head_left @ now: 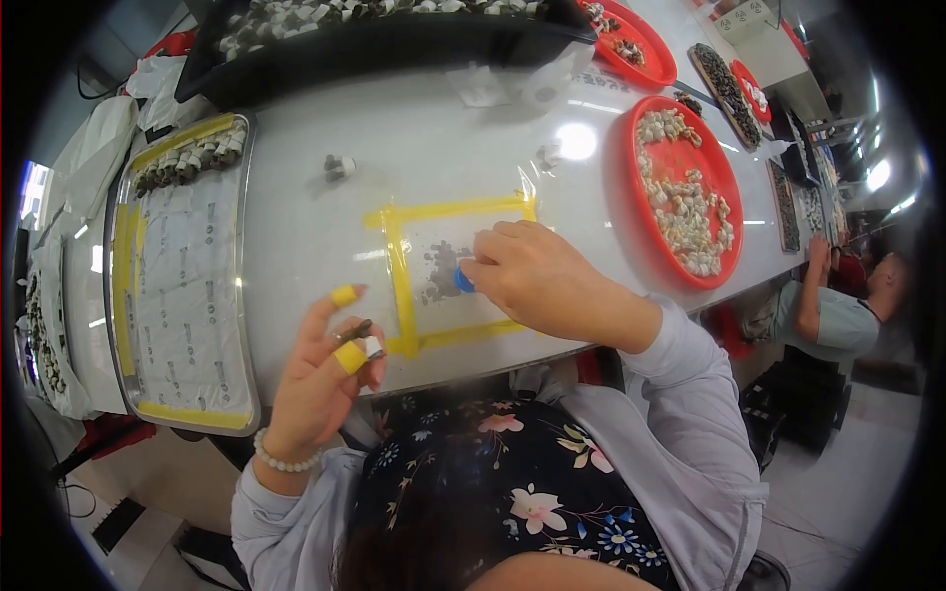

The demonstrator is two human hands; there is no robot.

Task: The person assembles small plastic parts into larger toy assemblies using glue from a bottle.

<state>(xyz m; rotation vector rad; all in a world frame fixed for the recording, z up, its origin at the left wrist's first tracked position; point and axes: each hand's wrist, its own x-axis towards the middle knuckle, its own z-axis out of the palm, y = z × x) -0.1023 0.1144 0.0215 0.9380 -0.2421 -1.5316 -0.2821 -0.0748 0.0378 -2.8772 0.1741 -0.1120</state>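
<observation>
Print [209, 229] at nine o'clock, blue bit [464, 280] tight in right hand [532, 276], two o'clock from left hand [320, 379], tight on white bit [373, 347]

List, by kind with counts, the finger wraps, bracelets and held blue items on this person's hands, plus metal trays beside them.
Yellow finger wraps: 2, on the left hand
Bead bracelet: 1, left wrist
Small blue object: 1, right hand
Metal tray: 1, to the left
Total: 5
</observation>
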